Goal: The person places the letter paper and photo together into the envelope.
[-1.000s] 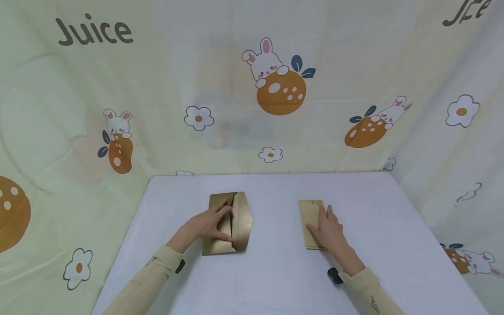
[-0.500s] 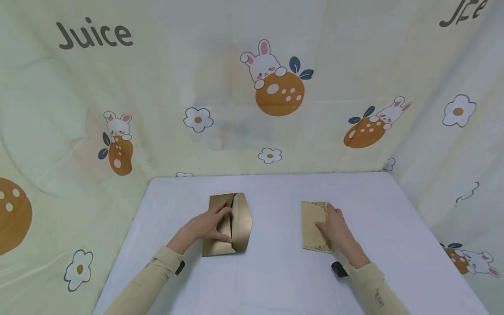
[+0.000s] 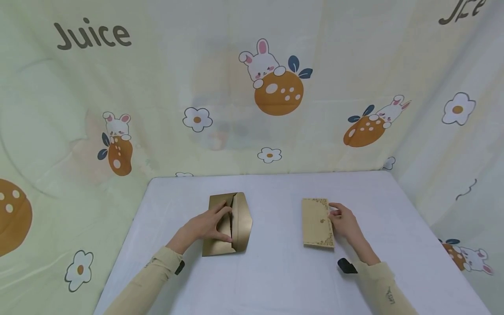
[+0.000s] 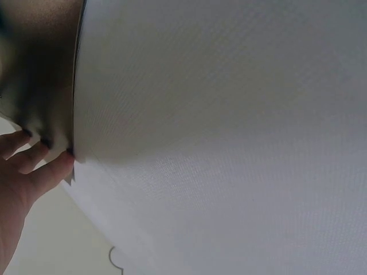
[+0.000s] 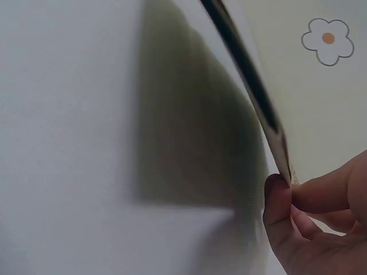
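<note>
A gold paper envelope (image 3: 243, 221) lies on the left of the white-covered table, its pointed flap folded out to the right. My left hand (image 3: 208, 224) rests on it with thumb and fingers spread at the opening. In the left wrist view, extended fingers (image 4: 54, 170) touch the envelope near its edge. Over on the right, a tan card (image 3: 314, 223) with ornate brown corners faces up. My right hand (image 3: 347, 225) pinches its right edge between thumb and fingers. The right wrist view shows the card (image 5: 269, 112) edge-on, raised above the cloth with its shadow below.
White cloth covers the table (image 3: 275, 280). A printed curtain (image 3: 220, 65) with rabbits, oranges and flowers hangs behind and along both sides. Dark wrist devices show under both cuffs, one (image 3: 347, 266) beside the right sleeve.
My right hand has slid from over the card to its right edge and now pinches it there, uncovering more of its face. The left hand and envelope stay put.
</note>
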Demonstrator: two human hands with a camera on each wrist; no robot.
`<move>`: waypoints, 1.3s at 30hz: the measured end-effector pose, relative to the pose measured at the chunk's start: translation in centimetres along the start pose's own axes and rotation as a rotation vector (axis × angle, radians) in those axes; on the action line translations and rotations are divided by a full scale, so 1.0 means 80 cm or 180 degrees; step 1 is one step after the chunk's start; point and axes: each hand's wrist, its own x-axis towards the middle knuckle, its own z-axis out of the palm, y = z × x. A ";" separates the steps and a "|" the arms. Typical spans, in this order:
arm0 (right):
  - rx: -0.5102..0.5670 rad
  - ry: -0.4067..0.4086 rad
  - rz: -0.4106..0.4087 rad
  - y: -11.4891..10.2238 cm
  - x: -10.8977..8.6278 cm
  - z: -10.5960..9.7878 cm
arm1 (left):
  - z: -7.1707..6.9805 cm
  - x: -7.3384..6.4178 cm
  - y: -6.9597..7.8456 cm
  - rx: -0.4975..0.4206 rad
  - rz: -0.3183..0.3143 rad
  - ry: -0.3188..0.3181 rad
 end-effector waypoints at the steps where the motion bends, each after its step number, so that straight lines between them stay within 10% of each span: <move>1: 0.0070 0.0011 -0.0010 -0.003 -0.001 -0.002 | 0.000 0.000 0.000 0.0010 -0.0003 -0.0002; 39: 0.0723 -0.0168 -0.0138 -0.077 0.007 0.083 | -0.003 -0.003 0.004 -0.0062 0.0062 0.0073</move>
